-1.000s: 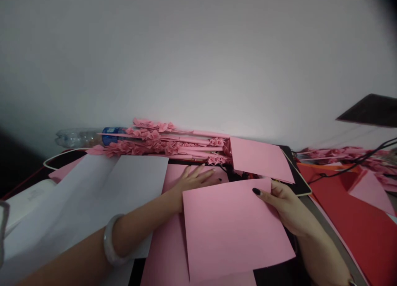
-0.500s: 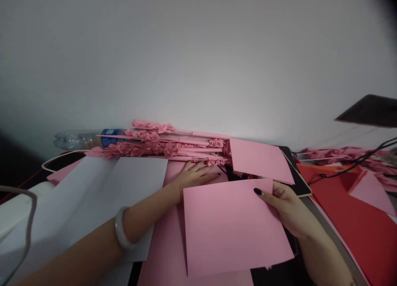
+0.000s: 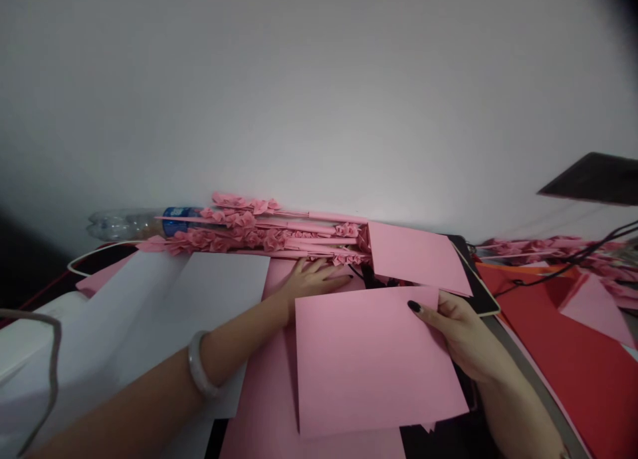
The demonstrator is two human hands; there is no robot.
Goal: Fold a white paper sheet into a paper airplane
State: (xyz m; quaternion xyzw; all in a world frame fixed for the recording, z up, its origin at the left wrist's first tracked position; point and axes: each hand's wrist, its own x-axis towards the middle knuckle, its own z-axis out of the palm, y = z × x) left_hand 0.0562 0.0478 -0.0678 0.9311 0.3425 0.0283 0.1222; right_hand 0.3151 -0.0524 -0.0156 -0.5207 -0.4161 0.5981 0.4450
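A squarish pink sheet sits at the front middle, over part of a larger pink paper, its far right corner pinched between thumb and fingers of the right hand. The left hand lies palm down on the larger paper, fingers extended and slightly spread. White sheets lie to the left, red paper to the right. Beyond the hands are pink paper flowers and a clear bottle on its side; its blue label bears pale lettering, too small to read.
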